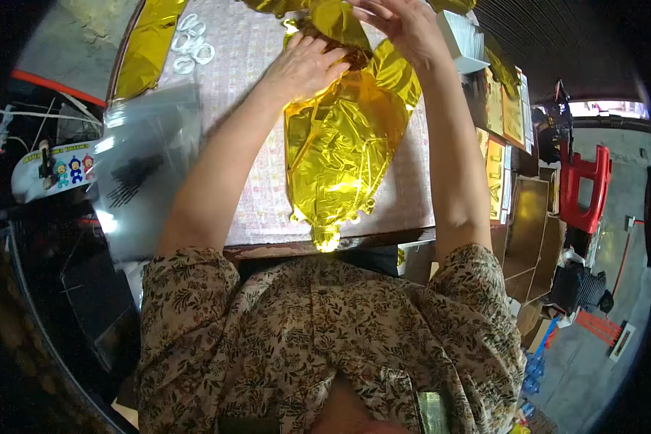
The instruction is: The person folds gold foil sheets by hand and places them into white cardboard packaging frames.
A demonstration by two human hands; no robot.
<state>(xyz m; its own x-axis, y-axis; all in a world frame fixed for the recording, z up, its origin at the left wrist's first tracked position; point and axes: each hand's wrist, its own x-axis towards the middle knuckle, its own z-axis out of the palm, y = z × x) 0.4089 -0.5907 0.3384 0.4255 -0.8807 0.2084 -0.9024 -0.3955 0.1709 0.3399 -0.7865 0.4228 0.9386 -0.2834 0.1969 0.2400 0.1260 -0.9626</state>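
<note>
A gold foil balloon (340, 159), flat and creased, lies lengthwise on the table, its narrow tab at the front edge. My left hand (304, 65) rests on the upper part of this foil, fingers spread and pressed onto it. My right hand (409, 29) is at the top edge of the view, beside a raised flap of gold foil (340, 23). Its fingers are stretched out and apart, with the tips partly cut off by the frame.
Several white rings of ribbon (193, 43) lie at the upper left, near another gold foil sheet (146, 54). Clear plastic bags (152, 137) cover the left table edge. A white stack (463, 42) stands upper right, by printed packets (495, 173). Right of the table are cardboard boxes (526, 231) and a red stool (586, 188).
</note>
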